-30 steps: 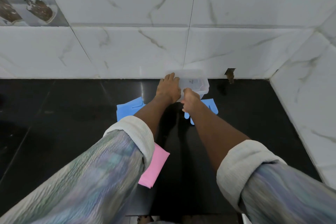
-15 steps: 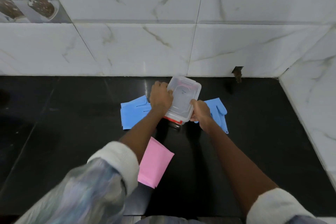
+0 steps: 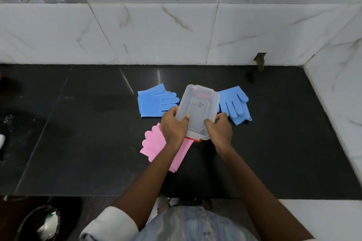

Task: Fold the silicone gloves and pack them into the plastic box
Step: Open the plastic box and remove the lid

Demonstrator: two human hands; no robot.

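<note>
Your left hand [image 3: 175, 127] and right hand [image 3: 219, 127] each have a curled grip clamped on the near end of the clear rectangular plastic box [image 3: 197, 111], held above the black bench [image 3: 88, 133]. Under the left grip lies the pink silicone glove [image 3: 151, 143]; beyond, two blue silicone gloves [image 3: 156, 101] flank the box, unfolded. If the red-edged lid pops suddenly, the box could slip.

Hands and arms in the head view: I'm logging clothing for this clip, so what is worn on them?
Both hands, left hand and right hand, are bare, with no gloves, rings or watch visible. The forearms are bare too. The left sleeve is pushed up, with a white turned-back cuff; the garment behind is pale, bluish and streaked.
</note>
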